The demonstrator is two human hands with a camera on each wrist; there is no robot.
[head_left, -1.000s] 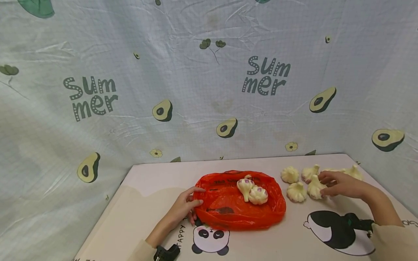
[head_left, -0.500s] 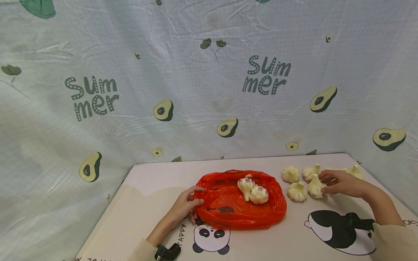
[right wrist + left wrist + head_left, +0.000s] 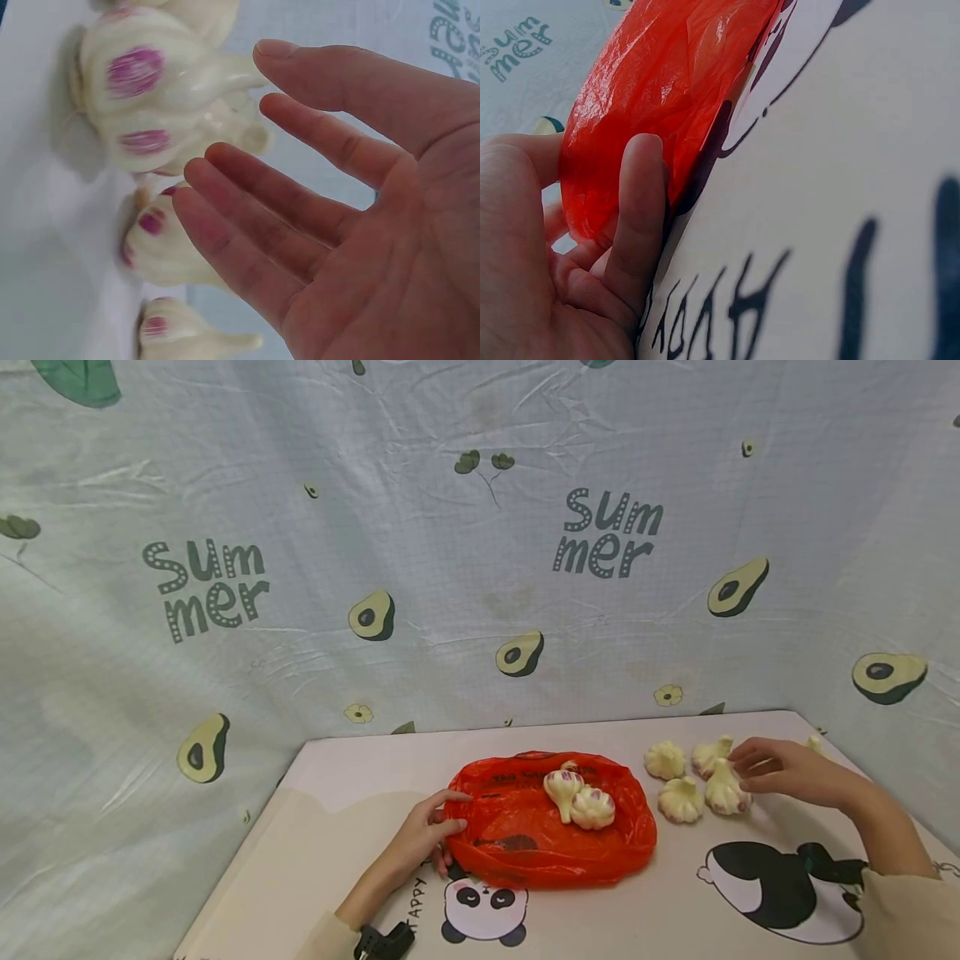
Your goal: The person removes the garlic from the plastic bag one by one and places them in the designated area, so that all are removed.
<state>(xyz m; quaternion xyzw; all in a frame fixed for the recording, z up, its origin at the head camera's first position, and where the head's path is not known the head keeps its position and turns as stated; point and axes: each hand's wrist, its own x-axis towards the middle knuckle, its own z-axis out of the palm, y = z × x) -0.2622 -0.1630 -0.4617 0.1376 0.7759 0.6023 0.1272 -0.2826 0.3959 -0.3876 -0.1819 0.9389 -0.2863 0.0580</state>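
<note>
A pale table (image 3: 360, 777) fills the lower part of the head view, with a white-grey cloth (image 3: 450, 543) standing behind its far edge and along both sides, printed with avocados and "summer" lettering. On the tabletop a panda print (image 3: 485, 912) lies toward the near edge, and a dark-haired cartoon print (image 3: 783, 893) lies toward the near right.

A broad stretch of tabletop runs from the left edge to the middle. A narrower strip follows the far edge, and only a slim gap parts the red plastic bag (image 3: 510, 818) from the loose garlic bulbs (image 3: 681, 800) near the far right corner. Four of these sit close together in front of the right hand (image 3: 795, 772); another bulb (image 3: 814, 743) shows partly behind it, by the right edge.

The bag lies spread around the middle, its rim forming a low oval. Inside, two purple-marked garlic bulbs (image 3: 592, 810) rest touching in its right half.

The left hand (image 3: 420, 835) grips the bag's left rim between its fingers. The right hand is spread wide beside the nearest bulb's neck, holding nothing; whether its fingertips touch that bulb, I cannot tell.
</note>
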